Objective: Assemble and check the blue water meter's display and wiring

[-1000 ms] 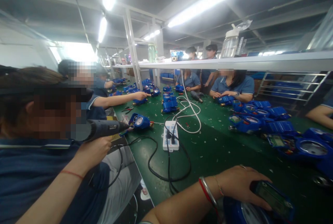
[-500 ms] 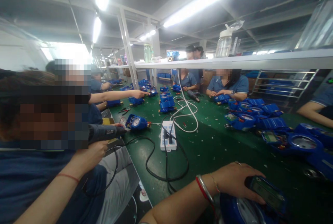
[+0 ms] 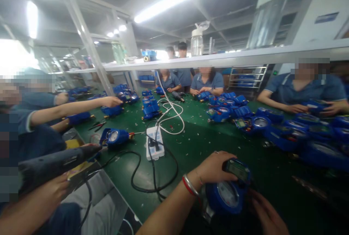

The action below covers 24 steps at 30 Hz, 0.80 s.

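Left hand (image 3: 218, 166): grip closed over the top of a blue meter (image 3: 237, 200), fingers curled about the raised housing that carries its rectangular display (image 3: 236, 169). Right hand (image 3: 268, 213): positioned at the near right side of the same meter, partly in shadow; whether its grip is wide, narrow or in contact cannot be determined. A silver bangle (image 3: 191, 186) and a red band are worn on the left wrist.

The held meter is at the near edge of the view, over the green tabletop (image 3: 196, 149), its round dial (image 3: 227, 193) facing up. Whether it rests on the surface cannot be told.

Beyond the left forearm lies a white power strip (image 3: 155, 155) with black plugs inserted; a black cable (image 3: 144, 190) loops beside it and a white cable (image 3: 178, 131) coils behind. To the right, further blue meters (image 3: 259, 123) lie grouped closely together.

At left, a co-worker's hand (image 3: 56, 189) holds a dark heat gun (image 3: 61, 162), nozzle just beside another blue meter (image 3: 120, 136). Pliers (image 3: 97, 126) lie near that unit. A white shelf (image 3: 169, 63) spans above, carrying a clear bottle (image 3: 196, 44). Several co-workers in blue shirts sit around the tabletop.
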Tool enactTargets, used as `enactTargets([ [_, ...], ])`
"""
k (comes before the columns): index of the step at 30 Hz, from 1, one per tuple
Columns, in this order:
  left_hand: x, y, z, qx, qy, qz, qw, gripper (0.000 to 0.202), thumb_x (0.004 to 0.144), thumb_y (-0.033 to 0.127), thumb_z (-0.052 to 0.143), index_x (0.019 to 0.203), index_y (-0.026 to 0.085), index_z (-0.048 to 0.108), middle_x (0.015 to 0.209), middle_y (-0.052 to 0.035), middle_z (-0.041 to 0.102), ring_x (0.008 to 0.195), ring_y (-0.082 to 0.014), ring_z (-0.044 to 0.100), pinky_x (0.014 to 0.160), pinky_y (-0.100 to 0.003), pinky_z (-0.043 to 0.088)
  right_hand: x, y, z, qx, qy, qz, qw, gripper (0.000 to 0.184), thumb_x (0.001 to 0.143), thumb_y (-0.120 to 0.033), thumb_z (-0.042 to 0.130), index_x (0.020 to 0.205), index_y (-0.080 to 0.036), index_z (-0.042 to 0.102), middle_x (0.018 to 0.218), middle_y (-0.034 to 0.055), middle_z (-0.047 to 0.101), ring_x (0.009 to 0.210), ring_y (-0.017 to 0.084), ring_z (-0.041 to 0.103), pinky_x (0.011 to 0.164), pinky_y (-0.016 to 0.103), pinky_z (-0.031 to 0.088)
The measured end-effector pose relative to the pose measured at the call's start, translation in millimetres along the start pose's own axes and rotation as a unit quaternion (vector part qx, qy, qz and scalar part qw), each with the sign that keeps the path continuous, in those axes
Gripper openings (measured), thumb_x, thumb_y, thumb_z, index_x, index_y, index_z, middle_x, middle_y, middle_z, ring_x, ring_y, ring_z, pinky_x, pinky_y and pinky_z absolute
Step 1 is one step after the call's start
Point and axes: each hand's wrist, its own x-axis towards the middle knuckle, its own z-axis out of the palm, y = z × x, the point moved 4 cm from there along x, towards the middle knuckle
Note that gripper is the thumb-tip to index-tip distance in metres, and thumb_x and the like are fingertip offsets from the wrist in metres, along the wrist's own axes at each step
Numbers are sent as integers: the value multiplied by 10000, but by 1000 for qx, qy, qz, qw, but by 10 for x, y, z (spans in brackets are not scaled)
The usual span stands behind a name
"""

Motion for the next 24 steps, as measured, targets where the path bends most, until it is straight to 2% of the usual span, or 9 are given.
enactTargets([
  [4, -4, 4, -7, -8, 8, -17, 1000, 632, 659, 315, 730, 1240, 214, 502, 1245, -83, 542, 1170, -243, 474, 1032, -381, 333, -87, -136, 72, 51, 10, -36, 998, 608, 714, -590, 537, 1148, -166, 588, 1164, 104, 616, 1038, 297, 581, 907, 409, 452],
  [9, 8, -23, 6, -28, 7, -24, 999, 624, 668, 273, 719, 1249, 227, 495, 1266, -81, 522, 1165, -236, 477, 1027, -386, 344, -111, -189, 108, 79, 2, -94, 992, 480, 772, -504, 542, 1115, -174, 603, 1166, 95, 609, 1043, 279, 570, 865, 375, 463],
  [16, -12, -93, -4, -66, -6, -26, 997, 578, 711, 238, 677, 1257, 213, 487, 1275, -79, 514, 1172, -226, 474, 1018, -381, 357, -126, -223, 113, 107, 15, -133, 985, 388, 783, -414, 535, 1077, -176, 619, 1057, 97, 645, 918, 253, 595, 765, 365, 463],
  [21, -116, -254, -92, -107, 1, -64, 992, 594, 743, 288, 657, 1291, 201, 447, 1291, -73, 512, 1150, -232, 497, 1009, -383, 366, -83, -156, 150, 132, 3, -125, 983, 372, 816, -376, 498, 1125, -188, 586, 1099, 87, 626, 939, 219, 580, 775, 349, 442],
  [24, -197, -335, -138, -171, -4, -91, 981, 616, 775, 310, 625, 1329, 177, 389, 1275, -87, 531, 1145, -237, 511, 1022, -402, 357, -98, -148, 173, 155, -13, -120, 980, 361, 819, -371, 511, 1120, -187, 589, 1099, 89, 625, 951, 220, 576, 769, 348, 435],
])
